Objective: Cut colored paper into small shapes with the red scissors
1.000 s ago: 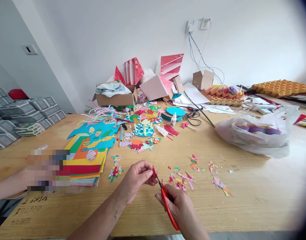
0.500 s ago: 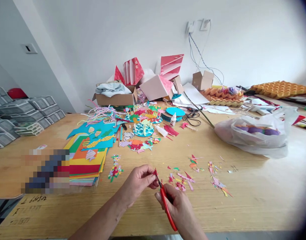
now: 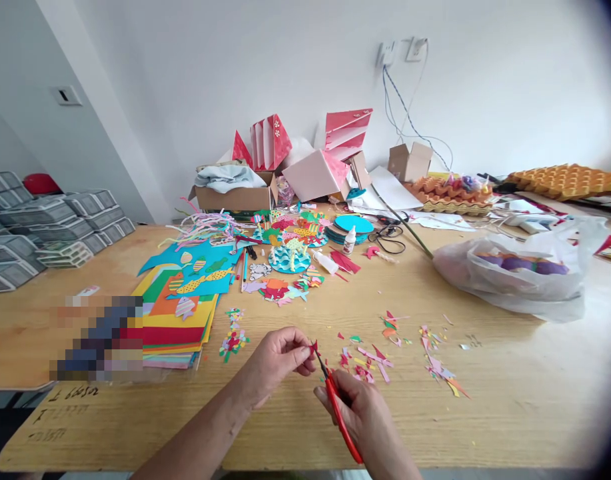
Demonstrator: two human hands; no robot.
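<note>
Pinched between the thumb and fingers of my left hand [image 3: 285,357] is a tiny red paper piece [image 3: 314,347]. My right hand [image 3: 358,407] is closed round the handles of red-handled scissors [image 3: 338,407], whose dark blades point up and left at the paper's edge. Beyond the scissors lie paper scraps [image 3: 368,363] in pink, red and yellow. To the left of my left hand is a cluster of small coloured cut-outs [image 3: 234,340]. Further back, paper fish [image 3: 278,291] lie near a round blue wave-edged piece [image 3: 289,260].
Coloured paper sheets [image 3: 172,338] are stacked at the left beside a blurred patch. A white glue bottle [image 3: 350,240] stands near blue discs [image 3: 354,224]. A plastic bag [image 3: 515,287] sits at the right, more scraps [image 3: 438,367] before it. Boxes [image 3: 235,197] and egg trays [image 3: 450,197] line the wall.
The view has shifted slightly, so the scene sits a little further right. The scissor blades have drawn a little away from my left fingertips, and more of the red paper shows.
</note>
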